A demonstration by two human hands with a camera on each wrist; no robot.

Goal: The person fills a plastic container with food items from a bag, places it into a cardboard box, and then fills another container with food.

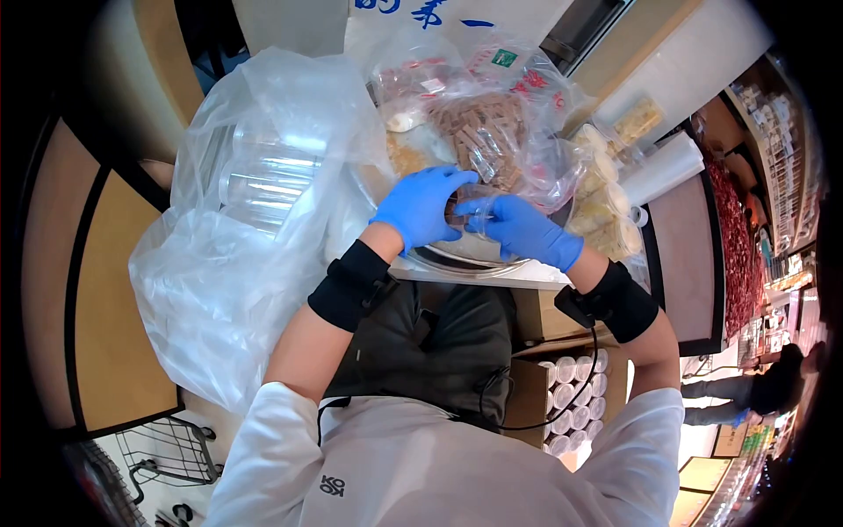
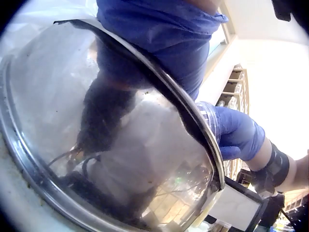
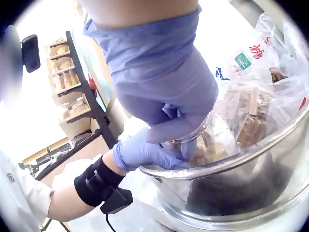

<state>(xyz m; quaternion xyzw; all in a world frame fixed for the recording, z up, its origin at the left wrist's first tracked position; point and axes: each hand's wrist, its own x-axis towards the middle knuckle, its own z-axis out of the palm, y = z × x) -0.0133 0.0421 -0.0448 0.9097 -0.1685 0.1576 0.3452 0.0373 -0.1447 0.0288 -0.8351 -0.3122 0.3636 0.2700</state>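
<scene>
Both hands wear blue gloves and meet over the near side of a large metal bowl (image 2: 145,159). My right hand (image 1: 527,230) grips a clear plastic tub (image 2: 206,113) by its side, above the rim. My left hand (image 1: 426,209) is curled close against the tub's mouth, with brown sticks (image 1: 453,209) between its thumb and fingers. The left fingertips are partly hidden behind the right hand (image 3: 169,101) in the right wrist view. Just beyond the hands, a heap of brown stick-shaped pieces (image 1: 492,132) lies in an opened clear plastic bag (image 1: 558,180) on the bowl.
A big clear bag (image 1: 202,290) with stacked clear tubs (image 1: 272,180) lies to the left. Filled tubs with pale lids (image 1: 610,198) and a plastic roll (image 1: 663,167) stand at right. Below the counter, a cardboard box (image 1: 527,395) holds several lidded tubs (image 1: 575,395).
</scene>
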